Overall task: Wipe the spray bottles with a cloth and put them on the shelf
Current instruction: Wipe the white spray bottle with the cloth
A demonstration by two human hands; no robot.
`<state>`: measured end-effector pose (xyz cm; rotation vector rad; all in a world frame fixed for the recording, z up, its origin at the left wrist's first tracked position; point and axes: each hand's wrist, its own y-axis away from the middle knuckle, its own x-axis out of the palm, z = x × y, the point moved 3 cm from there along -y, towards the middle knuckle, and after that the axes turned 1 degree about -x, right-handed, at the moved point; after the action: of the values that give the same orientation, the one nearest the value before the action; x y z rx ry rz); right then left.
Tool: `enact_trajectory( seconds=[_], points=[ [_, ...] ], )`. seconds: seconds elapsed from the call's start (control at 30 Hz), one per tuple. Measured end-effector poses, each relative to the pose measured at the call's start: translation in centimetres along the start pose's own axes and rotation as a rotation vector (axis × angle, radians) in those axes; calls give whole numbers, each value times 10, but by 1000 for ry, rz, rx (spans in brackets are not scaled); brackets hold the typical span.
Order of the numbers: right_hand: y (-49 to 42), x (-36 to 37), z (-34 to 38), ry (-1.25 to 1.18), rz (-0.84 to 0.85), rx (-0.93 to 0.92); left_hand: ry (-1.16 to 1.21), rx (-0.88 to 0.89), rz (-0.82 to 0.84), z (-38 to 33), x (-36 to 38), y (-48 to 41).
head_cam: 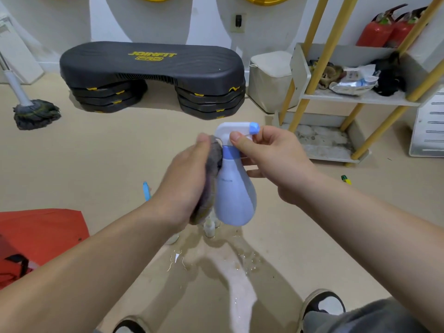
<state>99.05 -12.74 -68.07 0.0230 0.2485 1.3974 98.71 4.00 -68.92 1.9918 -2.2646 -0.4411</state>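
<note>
The right hand is gripping the blue spray bottle by its neck, upright above the wet floor. The left hand is clutching a grey cloth against the bottle's left side. The shelf is standing well apart, rightward.

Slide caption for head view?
Right hand holds blue spray bottle by its head; left hand holds grey cloth against its side.

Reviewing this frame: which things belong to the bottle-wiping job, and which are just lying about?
Part of the job: spray bottle, cloth, shelf.

Just lying about: mop, step platform, fire extinguishers, white bin, red bag.
</note>
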Motion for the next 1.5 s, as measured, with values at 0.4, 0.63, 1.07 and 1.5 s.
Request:
enact_trajectory(
  seconds=[0.4,0.63,1.07,1.5],
  points=[
    [20,22,13,-87,140,26,-529,486,-79,6,-13,-1],
    [21,31,18,-169,70,49,-391,492,-74,12,-15,-9],
    [24,22,4,-223,17,99,-545,502,-195,18,18,0],
    [12,1,1,-338,-109,160,139,-333,-108,42,5,-21]
  ],
)
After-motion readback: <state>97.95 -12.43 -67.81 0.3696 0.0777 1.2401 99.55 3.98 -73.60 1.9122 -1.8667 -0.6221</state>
